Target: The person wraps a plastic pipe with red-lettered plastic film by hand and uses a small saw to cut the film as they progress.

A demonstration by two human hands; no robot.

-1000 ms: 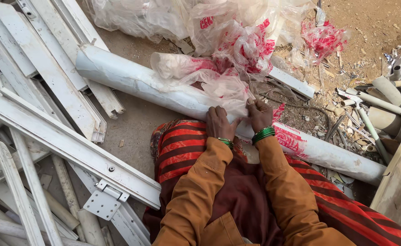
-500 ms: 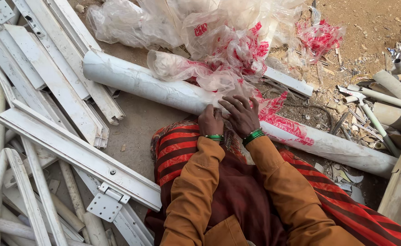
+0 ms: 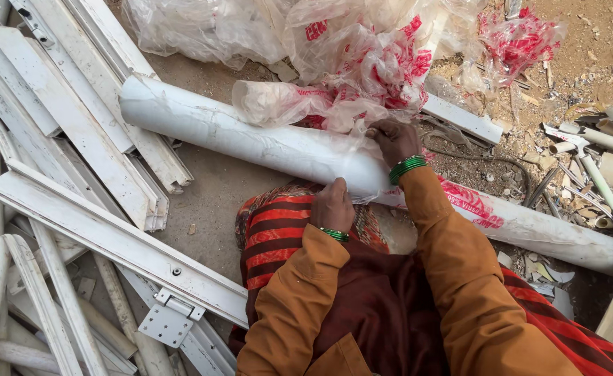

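Directly ahead of the knees, a long white pipe is laid on the ground, its long axis running from upper left to lower right. Clear plastic wrap with red print is bunched over its middle. The right hand is closed on the wrap at the pipe's far upper edge; the left hand is pressed, fingers curled, on the near side, just beside it. White frame sections are piled at left.

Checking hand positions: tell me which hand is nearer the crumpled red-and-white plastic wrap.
Right. The right hand grips the edge of the plastic wrap atop the white pipe; the left hand rests lower, on the pipe's near side.
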